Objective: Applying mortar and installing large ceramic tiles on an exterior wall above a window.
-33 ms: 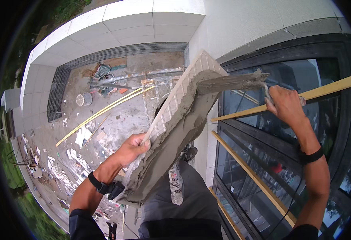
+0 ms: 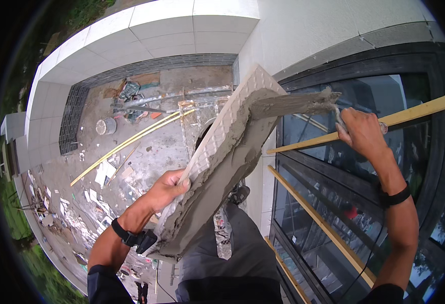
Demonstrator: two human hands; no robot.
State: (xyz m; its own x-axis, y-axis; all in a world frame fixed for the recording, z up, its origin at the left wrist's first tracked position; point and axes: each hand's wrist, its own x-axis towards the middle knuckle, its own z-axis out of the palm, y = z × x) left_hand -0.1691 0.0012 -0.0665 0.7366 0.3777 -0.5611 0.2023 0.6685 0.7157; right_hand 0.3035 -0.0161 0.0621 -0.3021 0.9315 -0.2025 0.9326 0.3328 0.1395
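A long, narrow pale tile [image 2: 261, 80] slants across the middle of the view, its patterned back facing up. Thick grey mortar [image 2: 222, 185] covers much of that back, leaving a bare strip along the left edge. My left hand [image 2: 167, 192] grips this left edge, thumb on top and the other fingers partly hidden. Over the tile's far end lies the mortar-coated blade of a trowel [image 2: 293, 105], touching the mortar. My right hand [image 2: 363, 129] is closed around the trowel's handle, to the right of the tile.
Wooden battens [image 2: 320, 225] lean across dark-framed glass [image 2: 308, 192] on my right. Left and below are a bucket [image 2: 106, 126], long yellow strips [image 2: 131, 144] and scattered debris [image 2: 101, 210]. A stained metal frame [image 2: 186, 121] stands behind the tile. A low wall [image 2: 161, 38] encloses the far side.
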